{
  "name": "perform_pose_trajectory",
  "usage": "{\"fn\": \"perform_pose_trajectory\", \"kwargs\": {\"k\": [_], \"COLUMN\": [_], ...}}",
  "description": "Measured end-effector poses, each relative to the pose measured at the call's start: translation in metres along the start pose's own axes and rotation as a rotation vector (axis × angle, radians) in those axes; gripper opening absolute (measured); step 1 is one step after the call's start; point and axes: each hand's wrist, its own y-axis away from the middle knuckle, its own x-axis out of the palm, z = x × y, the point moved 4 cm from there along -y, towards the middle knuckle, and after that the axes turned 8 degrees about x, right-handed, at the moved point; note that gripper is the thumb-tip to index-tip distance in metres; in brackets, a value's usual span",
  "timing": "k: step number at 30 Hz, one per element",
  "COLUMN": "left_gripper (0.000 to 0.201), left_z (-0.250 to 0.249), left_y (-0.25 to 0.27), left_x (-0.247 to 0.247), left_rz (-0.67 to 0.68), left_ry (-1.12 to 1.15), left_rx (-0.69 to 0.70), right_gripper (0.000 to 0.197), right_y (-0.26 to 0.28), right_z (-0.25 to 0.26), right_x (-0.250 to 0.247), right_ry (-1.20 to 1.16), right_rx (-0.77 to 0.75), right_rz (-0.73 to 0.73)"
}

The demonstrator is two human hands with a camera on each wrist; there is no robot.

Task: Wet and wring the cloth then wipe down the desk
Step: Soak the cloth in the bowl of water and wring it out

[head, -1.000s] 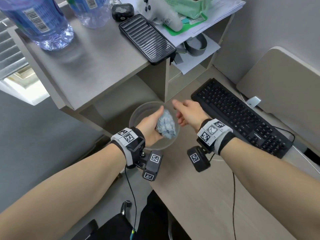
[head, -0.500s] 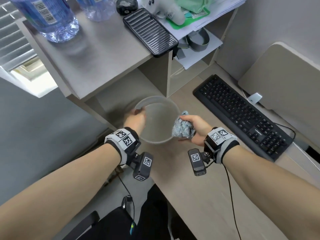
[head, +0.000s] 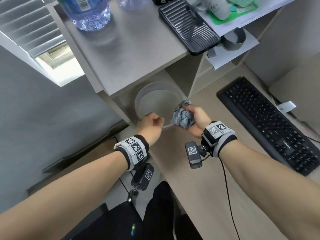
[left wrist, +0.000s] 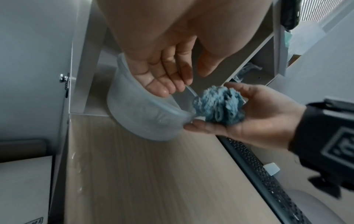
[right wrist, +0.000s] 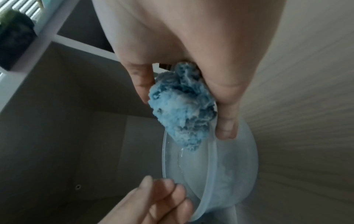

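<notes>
Cloth, a wadded blue microfibre lump (head: 182,116), now sits clutched in the right hand (head: 197,118) at the right rim of the clear round plastic basin (head: 143,96); a second ago the left hand held it over the water. That handover suggests wringing is done and wiping comes next. Balled up, it shows no clear long axis; a tuft points far. Left hand (head: 151,125) hovers at the near rim, fingers (left wrist: 162,84) loosely curled, empty. Pale wood-grain counter (head: 199,187) waits, black keyboard (head: 270,125) to the right.

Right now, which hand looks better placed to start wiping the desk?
Probably the right hand: it already grips the balled blue cloth beside the clear bowl, above the desk. The left hand holds nothing.
</notes>
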Motion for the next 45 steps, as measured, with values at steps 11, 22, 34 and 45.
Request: {"fn": "perform_pose_trajectory", "kwargs": {"k": [11, 22, 34, 45], "left_gripper": [0.02, 0.023, 0.079, 0.049], "left_z": [0.02, 0.058, 0.052, 0.041], "left_y": [-0.027, -0.023, -0.001, 0.008], "left_x": [0.003, 0.018, 0.053, 0.046], "left_rz": [0.069, 0.319, 0.482, 0.401], "left_ry": [-0.044, -0.367, 0.438, -0.11], "left_rx": [0.155, 0.116, -0.146, -0.01], "right_gripper": [0.018, 0.055, 0.019, 0.023], "right_y": [-0.035, -0.041, 0.005, 0.037], "right_z": [0.031, 0.026, -0.037, 0.0], "right_x": [0.054, 0.005, -0.008, -0.038], "right_ry": [-0.076, 0.525, 0.848, 0.833], "right_rx": [0.01, -0.163, -0.089, -0.225], "right_rz": [0.065, -0.223, 0.075, -0.139]}}
